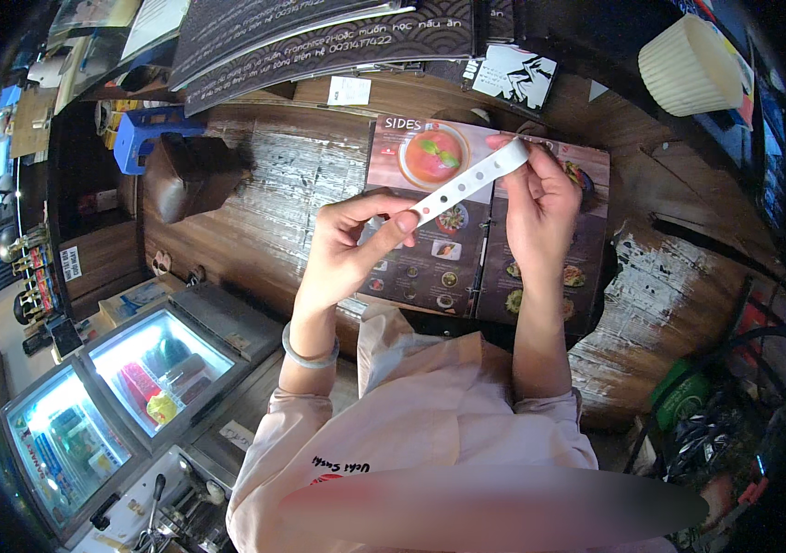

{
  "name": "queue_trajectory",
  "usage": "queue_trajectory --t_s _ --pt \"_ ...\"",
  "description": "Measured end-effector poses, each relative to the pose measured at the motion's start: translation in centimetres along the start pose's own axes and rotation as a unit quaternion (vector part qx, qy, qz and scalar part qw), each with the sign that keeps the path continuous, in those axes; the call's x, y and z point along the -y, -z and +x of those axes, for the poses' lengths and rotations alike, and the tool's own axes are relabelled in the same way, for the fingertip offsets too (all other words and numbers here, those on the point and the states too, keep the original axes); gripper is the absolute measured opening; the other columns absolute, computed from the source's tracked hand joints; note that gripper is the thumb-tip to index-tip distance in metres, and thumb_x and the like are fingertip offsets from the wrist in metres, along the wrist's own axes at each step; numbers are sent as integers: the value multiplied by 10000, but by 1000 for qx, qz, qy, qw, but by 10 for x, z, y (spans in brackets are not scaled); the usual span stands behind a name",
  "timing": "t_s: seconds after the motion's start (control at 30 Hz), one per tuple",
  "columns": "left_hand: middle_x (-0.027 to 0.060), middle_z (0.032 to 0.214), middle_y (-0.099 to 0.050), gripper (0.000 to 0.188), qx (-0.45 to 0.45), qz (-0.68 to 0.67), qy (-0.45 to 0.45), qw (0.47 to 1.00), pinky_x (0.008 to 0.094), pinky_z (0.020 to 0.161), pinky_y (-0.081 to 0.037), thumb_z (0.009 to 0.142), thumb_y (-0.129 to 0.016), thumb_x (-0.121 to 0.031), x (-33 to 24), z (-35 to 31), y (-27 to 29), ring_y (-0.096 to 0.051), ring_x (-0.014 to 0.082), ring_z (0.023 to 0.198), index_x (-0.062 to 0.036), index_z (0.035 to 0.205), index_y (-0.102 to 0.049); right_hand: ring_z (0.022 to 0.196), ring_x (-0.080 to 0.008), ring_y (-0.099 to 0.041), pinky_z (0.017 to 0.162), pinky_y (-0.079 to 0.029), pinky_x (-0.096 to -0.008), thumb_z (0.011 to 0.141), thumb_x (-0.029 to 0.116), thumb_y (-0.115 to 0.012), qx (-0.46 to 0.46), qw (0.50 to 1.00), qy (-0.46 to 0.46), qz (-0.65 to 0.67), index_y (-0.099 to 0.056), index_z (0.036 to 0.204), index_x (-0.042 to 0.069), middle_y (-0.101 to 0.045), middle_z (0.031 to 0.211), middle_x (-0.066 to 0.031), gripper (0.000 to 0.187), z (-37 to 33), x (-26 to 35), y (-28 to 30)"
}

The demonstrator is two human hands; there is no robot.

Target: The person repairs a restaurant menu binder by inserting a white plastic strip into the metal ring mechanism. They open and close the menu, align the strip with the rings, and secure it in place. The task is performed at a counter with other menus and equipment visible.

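A white strip with a row of round dots is stretched at a slant between my two hands, above an open menu with food pictures. At its lower end, my left hand pinches the strip between thumb and fingers. The upper end is gripped in the fingers of my right hand. Whether more of the strip is coiled inside either hand is hidden. Under both hands lie the menu's dark pages, bound down the middle, on a worn wooden table.
More dark menus are stacked at the far edge. A ribbed cream cup-shaped thing stands at the far right. A brown leather-like stool and a blue plastic stool are on the left. Glass-topped lit freezers stand at the near left.
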State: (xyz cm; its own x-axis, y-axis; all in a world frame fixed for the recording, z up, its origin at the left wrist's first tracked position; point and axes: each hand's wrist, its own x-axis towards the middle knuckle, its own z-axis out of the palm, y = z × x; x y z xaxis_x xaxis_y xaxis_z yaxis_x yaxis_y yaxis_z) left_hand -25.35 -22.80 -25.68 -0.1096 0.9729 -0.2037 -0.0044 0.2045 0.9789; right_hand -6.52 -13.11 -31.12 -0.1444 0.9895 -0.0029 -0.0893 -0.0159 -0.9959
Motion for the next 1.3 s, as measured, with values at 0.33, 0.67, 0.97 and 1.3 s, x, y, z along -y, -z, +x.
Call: queue_trajectory --t_s 0.33,0.67,0.97,1.3 --pt "56 859 -719 201 11 -2 -3 1000 245 714 -506 953 -700 -116 1 0 -3 -646 98 783 34 1083 -729 744 -109 -610 666 -471 -268 1005 89 -587 77 941 -149 295 -591 1270 5 -668 911 -47 278 -2 5 0" --pt "69 856 -714 190 10 75 -2 997 263 754 -509 964 -673 -91 7 -1 1 -653 120 789 38 1096 -718 723 -144 -651 637 -514 -275 986 121 -636 82 904 -146 392 -629 1203 38 -701 941 -90 232 -2 2 -1" --pt "108 1088 -703 381 -59 219 -171 959 357 920 -473 891 -745 -166 3 9 -3 -632 232 1046 -21 1234 -665 790 -114 -655 681 -512 -263 1011 151 -605 52 966 -115 227 -650 1183 2 -697 926 -55 232 -7 12 -9" --pt "88 883 -734 323 -118 307 -180 927 341 845 -479 820 -817 -174 -9 27 -38 -663 166 831 -50 1108 -740 851 -207 -658 794 -506 -310 843 -21 -710 -35 983 148 -99 -738 1068 30 -681 896 -89 232 -10 11 -17"
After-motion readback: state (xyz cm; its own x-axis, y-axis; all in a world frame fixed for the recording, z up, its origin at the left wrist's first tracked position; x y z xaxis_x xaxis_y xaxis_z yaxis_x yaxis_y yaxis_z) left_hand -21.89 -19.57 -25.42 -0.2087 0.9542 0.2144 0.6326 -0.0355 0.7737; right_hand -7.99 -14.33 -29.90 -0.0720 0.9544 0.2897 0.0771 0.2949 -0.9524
